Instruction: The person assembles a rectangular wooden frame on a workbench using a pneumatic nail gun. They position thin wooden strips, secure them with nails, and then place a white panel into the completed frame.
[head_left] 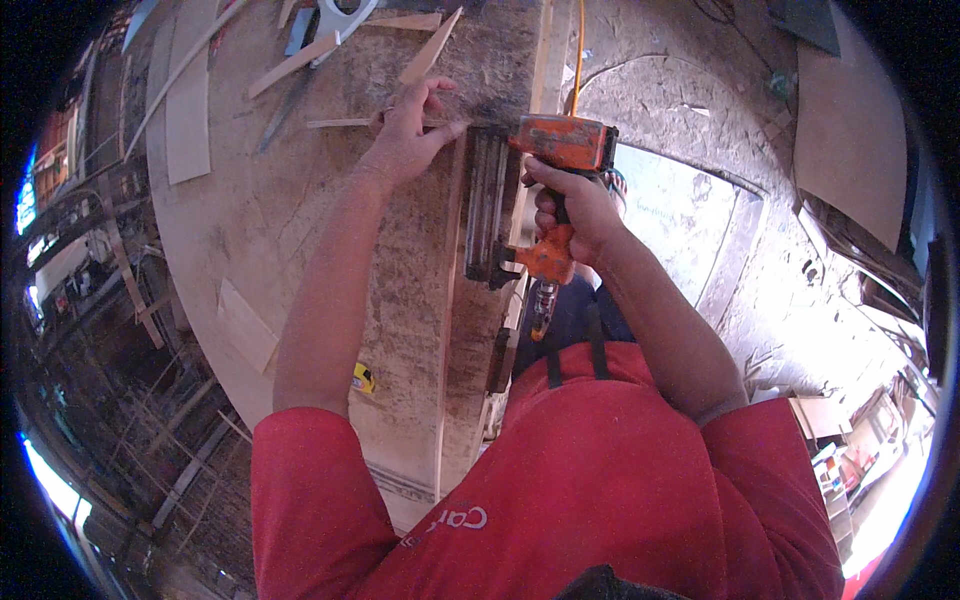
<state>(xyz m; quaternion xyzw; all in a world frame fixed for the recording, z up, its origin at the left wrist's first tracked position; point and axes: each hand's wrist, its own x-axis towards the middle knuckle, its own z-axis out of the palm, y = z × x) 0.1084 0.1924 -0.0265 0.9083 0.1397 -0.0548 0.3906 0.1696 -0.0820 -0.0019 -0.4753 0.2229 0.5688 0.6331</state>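
Observation:
My right hand (580, 215) is wrapped round the handle of an orange nail gun (568, 143). The gun's dark magazine (487, 205) lies over the near edge of the wooden workbench (400, 260), its nose close to my left thumb. My left hand (408, 130) bears on a thin wooden strip (335, 123), with the thumb stretched toward the gun and the fingers bent. Part of the strip is hidden under that hand. A pointed wood offcut (432, 48) lies just beyond my left fingers.
An orange air hose (579, 55) runs away from the gun. On the bench are a white-handled saw (345, 18), a yellow tape measure (363, 378), a pale board (188, 125) and another offcut (245, 325). A light panel (670, 205) lies on the floor to the right.

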